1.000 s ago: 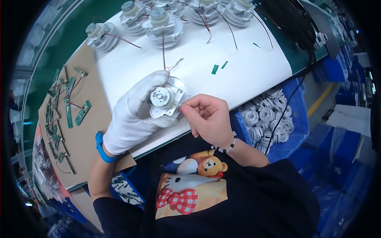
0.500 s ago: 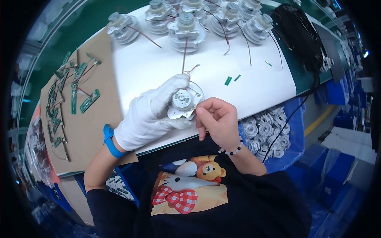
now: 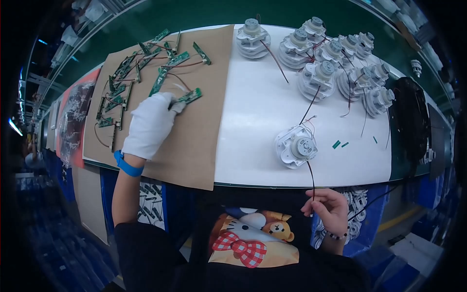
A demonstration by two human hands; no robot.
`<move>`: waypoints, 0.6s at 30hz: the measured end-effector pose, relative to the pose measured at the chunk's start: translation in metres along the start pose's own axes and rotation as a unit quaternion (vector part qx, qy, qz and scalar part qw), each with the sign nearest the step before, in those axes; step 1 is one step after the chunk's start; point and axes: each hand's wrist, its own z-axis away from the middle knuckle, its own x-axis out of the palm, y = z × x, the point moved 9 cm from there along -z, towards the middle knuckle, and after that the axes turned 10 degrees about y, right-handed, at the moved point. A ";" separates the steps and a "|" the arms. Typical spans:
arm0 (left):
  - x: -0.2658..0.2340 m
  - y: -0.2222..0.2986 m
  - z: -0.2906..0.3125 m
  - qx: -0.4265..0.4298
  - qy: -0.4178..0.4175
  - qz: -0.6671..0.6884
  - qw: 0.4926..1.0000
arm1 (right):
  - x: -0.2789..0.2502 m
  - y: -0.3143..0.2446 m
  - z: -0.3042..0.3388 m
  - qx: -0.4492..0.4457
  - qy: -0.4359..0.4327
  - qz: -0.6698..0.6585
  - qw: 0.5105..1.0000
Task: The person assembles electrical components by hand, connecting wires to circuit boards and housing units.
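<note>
My left hand (image 3: 150, 124), in a white glove with a blue wristband, is closed at the fingertips on one end of a small green circuit board (image 3: 193, 95) over the brown cardboard. Part of that board and its thin wires is hidden by the fingers. A white plastic motor unit (image 3: 295, 147) with a round metal motor lies on the white sheet near the table's front edge. From it a dark wire (image 3: 312, 176) runs down to my bare right hand (image 3: 329, 210), whose thumb and fingers pinch it near its end, just off the table edge.
Several wired circuit boards (image 3: 116, 100) lie on the cardboard (image 3: 197, 155). Several similar motor units (image 3: 317, 80) stand at the back right, beside a black bag-like object (image 3: 411, 117). Small green pieces (image 3: 336, 144) rest on the sheet. Below the edge, a blue bin (image 3: 372, 220) holds white parts.
My left hand has let go of the motor unit and moved left to the circuit boards. The unit now lies on the sheet. My right hand has drawn back toward me, holding a wire.
</note>
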 end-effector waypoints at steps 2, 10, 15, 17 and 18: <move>0.013 0.017 0.006 -0.061 -0.085 0.057 0.993 | 0.006 0.003 -0.001 0.022 -0.018 -0.022 0.999; 0.025 0.036 0.013 -0.030 -0.092 0.120 0.988 | 0.035 0.014 0.004 0.093 -0.134 -0.017 0.986; 0.028 0.040 0.024 -0.116 -0.149 0.154 0.970 | 0.050 0.007 -0.002 0.090 -0.126 -0.087 0.984; 0.023 0.051 0.044 -0.113 -0.168 0.227 0.953 | 0.062 -0.003 -0.007 0.051 -0.131 -0.116 0.983; 0.018 0.061 0.053 -0.109 -0.177 0.234 0.950 | 0.065 -0.005 -0.008 0.040 -0.106 -0.124 0.986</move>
